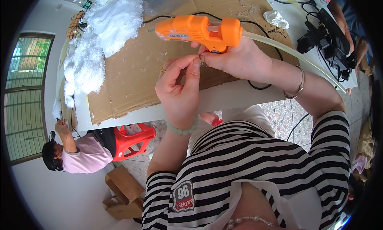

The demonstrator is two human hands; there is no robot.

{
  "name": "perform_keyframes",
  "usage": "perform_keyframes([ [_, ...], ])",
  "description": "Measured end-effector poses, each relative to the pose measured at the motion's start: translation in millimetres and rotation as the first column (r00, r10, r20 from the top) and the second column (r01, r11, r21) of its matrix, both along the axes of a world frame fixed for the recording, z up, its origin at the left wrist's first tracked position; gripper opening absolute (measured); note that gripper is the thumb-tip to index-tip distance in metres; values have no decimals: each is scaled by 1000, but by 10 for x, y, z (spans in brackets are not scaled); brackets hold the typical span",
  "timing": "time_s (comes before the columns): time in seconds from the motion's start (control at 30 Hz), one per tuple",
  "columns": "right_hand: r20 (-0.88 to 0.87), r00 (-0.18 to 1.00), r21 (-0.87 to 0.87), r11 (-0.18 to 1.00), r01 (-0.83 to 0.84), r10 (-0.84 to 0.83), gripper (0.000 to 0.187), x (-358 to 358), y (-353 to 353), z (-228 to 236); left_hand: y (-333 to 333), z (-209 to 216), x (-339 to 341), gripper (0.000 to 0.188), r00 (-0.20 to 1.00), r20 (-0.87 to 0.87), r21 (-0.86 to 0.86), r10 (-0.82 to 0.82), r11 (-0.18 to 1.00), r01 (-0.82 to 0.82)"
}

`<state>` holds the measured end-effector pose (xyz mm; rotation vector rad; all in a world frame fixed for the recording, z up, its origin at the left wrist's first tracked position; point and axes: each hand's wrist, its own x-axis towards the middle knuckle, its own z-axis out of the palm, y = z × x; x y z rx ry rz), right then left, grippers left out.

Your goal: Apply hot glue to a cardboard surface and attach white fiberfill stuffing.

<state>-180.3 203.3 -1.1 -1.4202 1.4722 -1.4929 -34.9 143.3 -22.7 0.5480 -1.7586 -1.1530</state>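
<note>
My right hand [248, 61] is wrapped round the handle of an orange hot glue gun [183, 28], its nozzle pointing left over the cardboard. A long whitish glue stick [279, 43] trails from the back of the gun past my right forearm. Just below the gun, my left hand [179, 86] is closed, thumb and forefinger pinched together. The fingertips of both hands meet there, around something small and shiny, too little to name. White fluffy fibre [113, 28] lies in a heap to the left of my hands.
A cardboard sheet [131, 76] covers much of the white table [229, 95]. A black cable [255, 26] crosses it behind the gun. Black power adapters [325, 42] sit at the right, near a crumpled white wad [276, 19]. Another person [85, 150] sits on a red stool [133, 140] at left.
</note>
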Motion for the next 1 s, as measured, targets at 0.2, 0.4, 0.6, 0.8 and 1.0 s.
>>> perform_keyframes([
  [0.2,233,970,45,996,-83,70,21,-20,20,38,13,24,-10,14,989,64,-401,135,911,-98],
  [0.4,214,975,122,988,-92,64,23,-23,31,64,48,30,22,14,982,13,-449,186,879,-161],
  [0.6,325,942,99,988,-121,83,22,-83,19,-59,-92,93,158,11,956,-279,316,-90,932,180],
  [0.8,386,913,39,987,-158,131,27,-73,-5,-38,-151,25,202,12,930,-316,481,-189,813,329],
  [1.0,451,879,29,981,-190,157,27,-99,3,-63,-44,103,41,29,985,173,-326,2,944,56],
])
